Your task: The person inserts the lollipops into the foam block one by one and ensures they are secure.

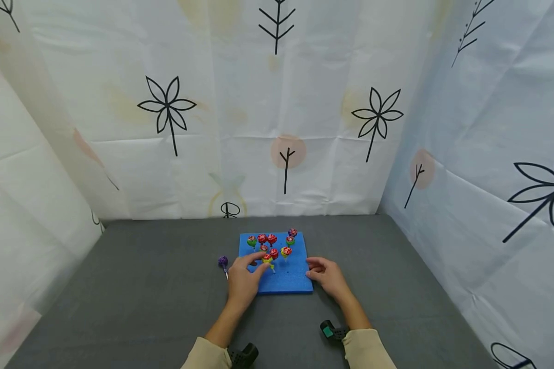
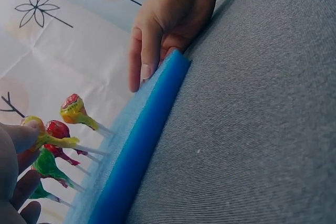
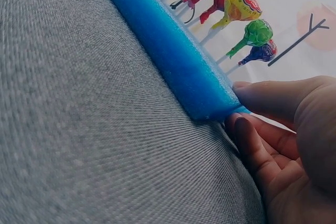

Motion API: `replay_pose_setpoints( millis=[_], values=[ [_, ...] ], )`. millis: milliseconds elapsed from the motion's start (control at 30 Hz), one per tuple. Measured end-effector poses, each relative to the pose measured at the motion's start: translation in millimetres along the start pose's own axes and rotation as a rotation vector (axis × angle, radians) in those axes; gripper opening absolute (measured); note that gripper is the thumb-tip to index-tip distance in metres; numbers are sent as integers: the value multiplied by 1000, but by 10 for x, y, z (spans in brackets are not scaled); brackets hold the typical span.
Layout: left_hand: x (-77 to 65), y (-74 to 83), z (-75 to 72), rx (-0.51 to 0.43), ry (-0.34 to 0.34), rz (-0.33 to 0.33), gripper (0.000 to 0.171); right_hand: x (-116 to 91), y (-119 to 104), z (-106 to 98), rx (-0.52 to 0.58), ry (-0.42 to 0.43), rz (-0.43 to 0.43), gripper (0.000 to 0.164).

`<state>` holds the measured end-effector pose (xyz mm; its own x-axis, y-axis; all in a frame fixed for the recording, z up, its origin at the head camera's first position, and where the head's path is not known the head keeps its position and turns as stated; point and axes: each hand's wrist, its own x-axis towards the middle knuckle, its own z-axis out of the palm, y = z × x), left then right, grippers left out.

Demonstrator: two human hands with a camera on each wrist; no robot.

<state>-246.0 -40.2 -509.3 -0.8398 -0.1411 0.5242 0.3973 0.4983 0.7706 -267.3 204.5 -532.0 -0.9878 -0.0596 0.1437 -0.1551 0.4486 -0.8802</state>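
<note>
Head view: I see the left hand (image 1: pixel 243 279) pinching a yellow-wrapped lollipop (image 1: pixel 268 259) whose stick meets the blue foam block (image 1: pixel 288 279) mid-surface. The right hand (image 1: pixel 327 275), fingers loosely extended, braces the block's right edge, probably steadying it. Stick ends are hidden in foam; a purple lollipop (image 1: pixel 223 263) lies left, apart.

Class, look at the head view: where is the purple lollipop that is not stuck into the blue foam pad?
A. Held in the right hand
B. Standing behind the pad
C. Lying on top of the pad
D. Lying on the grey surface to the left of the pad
D: the purple lollipop lies on the grey surface, apart from the blue foam pad, beside the left hand.
</note>
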Motion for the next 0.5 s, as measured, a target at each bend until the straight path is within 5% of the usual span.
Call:
replay_pose_setpoints(
  millis=[500],
  values=[
    [73,51,45,128,-53,-6,20,-10,6,-12,6,-3,-17,30]
  ],
)
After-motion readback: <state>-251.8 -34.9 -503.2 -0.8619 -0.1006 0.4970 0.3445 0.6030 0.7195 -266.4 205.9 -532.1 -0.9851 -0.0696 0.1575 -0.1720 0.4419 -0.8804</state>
